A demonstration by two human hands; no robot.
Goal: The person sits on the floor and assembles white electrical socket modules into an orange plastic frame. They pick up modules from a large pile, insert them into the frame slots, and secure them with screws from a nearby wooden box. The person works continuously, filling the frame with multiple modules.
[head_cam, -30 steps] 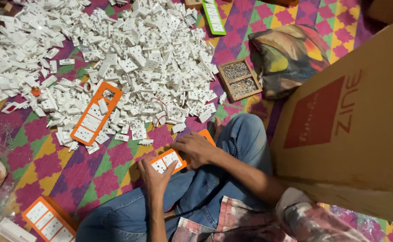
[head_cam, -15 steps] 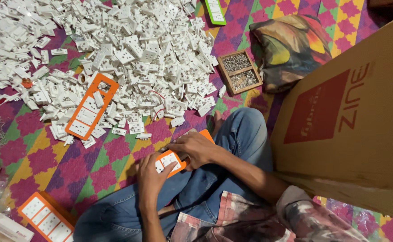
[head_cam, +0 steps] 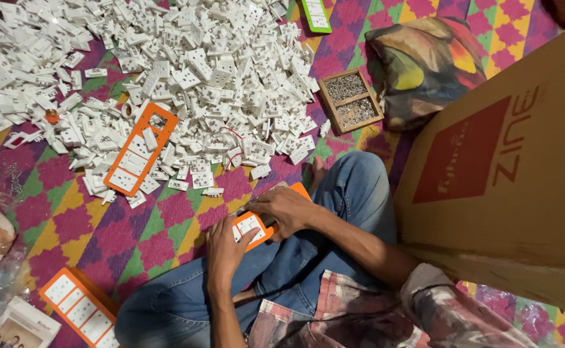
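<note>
1. Down on the lap, the left hand (head_cam: 226,243) grips the near end of an orange plastic switch plate with white inserts (head_cam: 257,222).
2. The right hand (head_cam: 287,209) presses closed over its far half, near the heap of white plastic sockets (head_cam: 186,84).

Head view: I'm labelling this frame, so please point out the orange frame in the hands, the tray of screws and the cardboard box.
Orange frame (head_cam: 257,233), head view, lower edge between the hands.
Screw tray (head_cam: 350,101), head view, centre divider.
Cardboard box (head_cam: 521,212), head view, bare brown face.
</note>
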